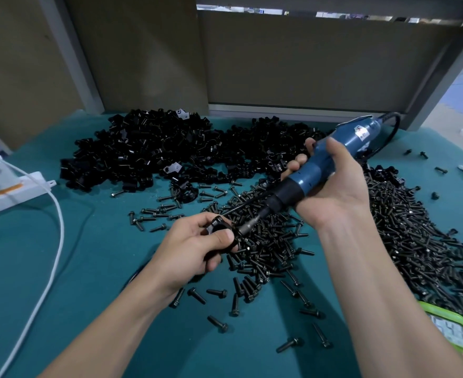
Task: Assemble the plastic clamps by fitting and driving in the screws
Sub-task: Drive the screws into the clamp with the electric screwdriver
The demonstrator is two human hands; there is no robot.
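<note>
The left hand point(197, 246) sat low over the bench point(61, 282), with its forearm reaching in from the lower left. Its fingers curled round a black plastic clamp point(219, 225), and the thumb pressed on the clamp's near side. The right hand point(334, 192), forearm rising from the lower right, wrapped fingers and thumb round the barrel of a blue electric screwdriver point(331, 156). The tool slanted down to the left, and its metal socket tip point(248, 227) met the clamp just beside the left thumb. Whether a screw sat in the socket could not be told. A heap of black screws point(274, 249) lay beneath both hands, and a pile of loose clamps point(143, 151) sat farther back.
</note>
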